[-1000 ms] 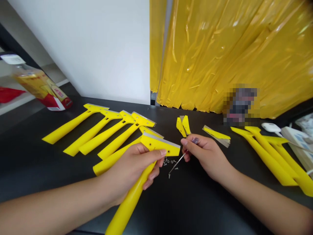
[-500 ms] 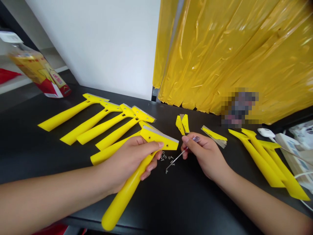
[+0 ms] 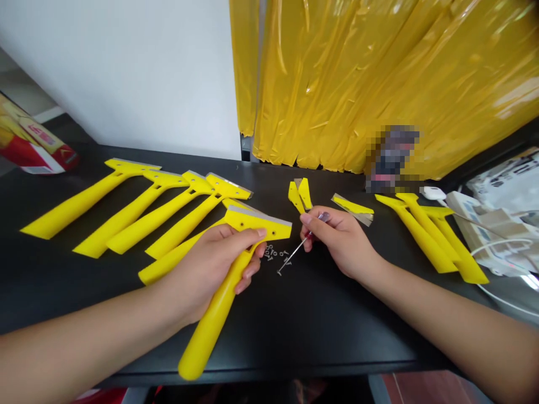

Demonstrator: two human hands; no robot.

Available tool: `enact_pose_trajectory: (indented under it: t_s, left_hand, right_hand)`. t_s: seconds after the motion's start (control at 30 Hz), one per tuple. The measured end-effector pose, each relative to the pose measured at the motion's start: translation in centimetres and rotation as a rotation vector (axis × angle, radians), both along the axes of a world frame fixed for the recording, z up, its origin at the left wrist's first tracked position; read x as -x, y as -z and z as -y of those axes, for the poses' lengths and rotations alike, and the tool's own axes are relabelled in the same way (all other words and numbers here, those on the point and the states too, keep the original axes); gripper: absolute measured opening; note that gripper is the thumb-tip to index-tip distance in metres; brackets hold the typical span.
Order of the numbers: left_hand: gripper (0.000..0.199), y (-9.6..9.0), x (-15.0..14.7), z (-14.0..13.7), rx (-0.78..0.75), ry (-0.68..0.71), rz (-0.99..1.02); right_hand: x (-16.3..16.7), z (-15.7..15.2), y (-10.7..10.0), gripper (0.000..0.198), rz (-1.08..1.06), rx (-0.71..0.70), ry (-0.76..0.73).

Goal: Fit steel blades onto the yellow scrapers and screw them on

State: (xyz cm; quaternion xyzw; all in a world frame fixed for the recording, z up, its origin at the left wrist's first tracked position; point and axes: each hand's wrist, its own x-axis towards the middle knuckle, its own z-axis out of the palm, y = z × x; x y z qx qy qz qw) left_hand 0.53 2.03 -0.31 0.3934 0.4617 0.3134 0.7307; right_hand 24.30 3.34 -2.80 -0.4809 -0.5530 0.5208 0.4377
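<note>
My left hand [image 3: 227,255] is closed round the neck of a yellow scraper [image 3: 214,314], thumb flat on its head. A metal blade edge shows along the top of that head, with two holes below it. In my right hand [image 3: 332,238] is a thin screwdriver [image 3: 300,245], pinched between thumb and fingers. Its shaft points down and left, and a small screw [image 3: 279,273] is at the tip. Several loose screws and nuts [image 3: 272,252] lie on the black table between my hands. Several yellow scrapers [image 3: 164,221] with blades lie at the left.
Yellow head plates with blades [image 3: 300,194] lie behind my right hand, and another plate with a blade [image 3: 352,206] is farther right. Yellow handles [image 3: 433,235] lie beside a white power strip [image 3: 467,219] and cables. A bottle [image 3: 37,140] stands at the left edge.
The view has shifted, so the background and table items sit elsewhere in the picture. Both hands keep nearly the same hold on the scraper and the screwdriver.
</note>
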Motion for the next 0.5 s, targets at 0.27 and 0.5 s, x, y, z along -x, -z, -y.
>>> enact_pose_trajectory:
  t_s: [0.27,0.5]
  left_hand:
    - [0.031,-0.23,-0.03,0.1,0.041,-0.03,0.04]
    - [0.032,-0.4,0.04,0.14,0.071,-0.045,0.025]
  right_hand:
    - [-0.16,0.29,-0.47,0.041,-0.08,-0.01,0.005]
    - [-0.25,0.66,-0.75,0.039,-0.178,-0.009,0.011]
